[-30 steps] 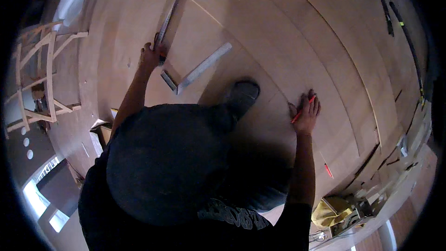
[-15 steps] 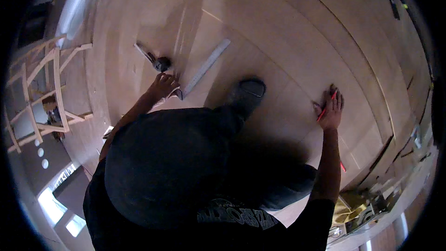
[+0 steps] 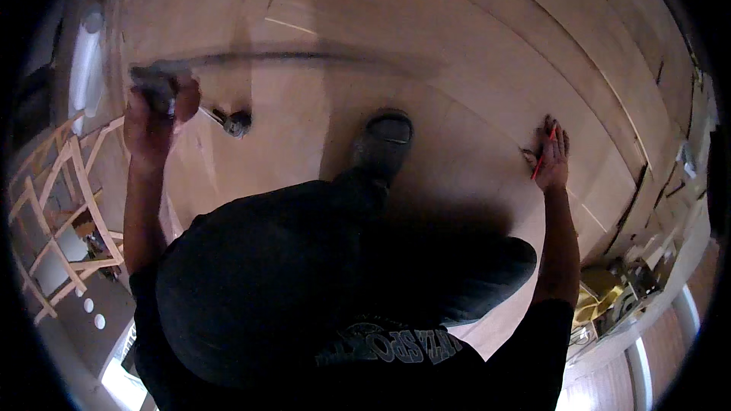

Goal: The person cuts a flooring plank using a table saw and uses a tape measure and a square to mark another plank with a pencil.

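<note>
My left hand (image 3: 158, 110) is raised at the left, gripping the metal square (image 3: 156, 85), whose long blade is smeared by motion across the boards. A tape measure (image 3: 239, 123) lies beside that hand, its short length of tape pointing left. My right hand (image 3: 553, 151) rests palm down on the plywood (image 3: 457, 61) at the right, with a red pencil (image 3: 542, 158) held under its fingers. My dark shoe (image 3: 388, 133) stands on the wood between my hands, below faint lines and a pale strip.
A wooden lattice frame (image 3: 72, 213) and a white roll (image 3: 85, 61) are at the left. A yellow bag (image 3: 598, 293) sits among tools and offcuts at the lower right. Long board edges curve along the right.
My left hand let go of the tape measure, picked up the square and swung it up and leftward. My right hand moved rightward and up in the picture, still with the pencil.
</note>
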### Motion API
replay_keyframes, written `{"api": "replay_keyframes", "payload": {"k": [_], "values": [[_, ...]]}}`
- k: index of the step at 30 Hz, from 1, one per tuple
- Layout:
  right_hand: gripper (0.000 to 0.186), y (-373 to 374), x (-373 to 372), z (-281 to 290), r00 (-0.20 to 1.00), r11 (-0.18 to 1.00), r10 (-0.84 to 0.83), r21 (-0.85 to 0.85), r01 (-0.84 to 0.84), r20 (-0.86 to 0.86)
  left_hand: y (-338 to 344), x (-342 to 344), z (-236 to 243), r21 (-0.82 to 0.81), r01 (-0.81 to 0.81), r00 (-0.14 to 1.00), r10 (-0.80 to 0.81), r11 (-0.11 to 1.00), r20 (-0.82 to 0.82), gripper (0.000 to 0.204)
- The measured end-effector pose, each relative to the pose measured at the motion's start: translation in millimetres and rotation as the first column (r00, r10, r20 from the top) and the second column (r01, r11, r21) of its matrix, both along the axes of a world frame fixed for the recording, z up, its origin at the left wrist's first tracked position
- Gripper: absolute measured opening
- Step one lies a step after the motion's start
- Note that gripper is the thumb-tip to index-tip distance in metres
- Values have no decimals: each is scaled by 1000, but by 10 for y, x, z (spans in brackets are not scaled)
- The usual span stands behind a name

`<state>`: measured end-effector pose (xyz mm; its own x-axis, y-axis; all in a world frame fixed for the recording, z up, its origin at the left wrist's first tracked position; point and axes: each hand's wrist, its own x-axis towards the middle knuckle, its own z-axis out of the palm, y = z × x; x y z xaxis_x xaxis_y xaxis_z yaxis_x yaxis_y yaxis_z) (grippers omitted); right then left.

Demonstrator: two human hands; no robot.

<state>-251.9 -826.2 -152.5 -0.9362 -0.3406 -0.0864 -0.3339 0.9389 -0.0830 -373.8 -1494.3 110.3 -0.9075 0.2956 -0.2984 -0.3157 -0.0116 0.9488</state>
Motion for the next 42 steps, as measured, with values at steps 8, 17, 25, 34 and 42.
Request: {"api": "replay_keyframes", "payload": {"k": [8, 17, 25, 34, 42], "values": [[66, -76, -57, 114, 1000, 991, -6, -133, 3, -20, 1875, -277, -1868, -831, 152, 347, -816, 535, -462, 41], [68, -66, -60, 91, 1000, 994, -14, -111, 15, 13, 2067, -262, -2691, -818, 90, 253, -807, 568, -533, 41], [62, -124, -83, 94, 997, 992, -60, -107, 66, 58, 2043, -374, -2747, -758, 266, 411, -782, 595, -469, 37], [68, -103, -96, 27, 997, 990, -49, -131, 57, 66, 2044, -526, -2733, -858, 209, 426, -833, 470, -353, 64], [63, -61, -75, -41, 999, 994, -38, -102, 39, 21, 2431, -930, -2523, -910, 236, 72, -940, 341, -334, 86]]}}
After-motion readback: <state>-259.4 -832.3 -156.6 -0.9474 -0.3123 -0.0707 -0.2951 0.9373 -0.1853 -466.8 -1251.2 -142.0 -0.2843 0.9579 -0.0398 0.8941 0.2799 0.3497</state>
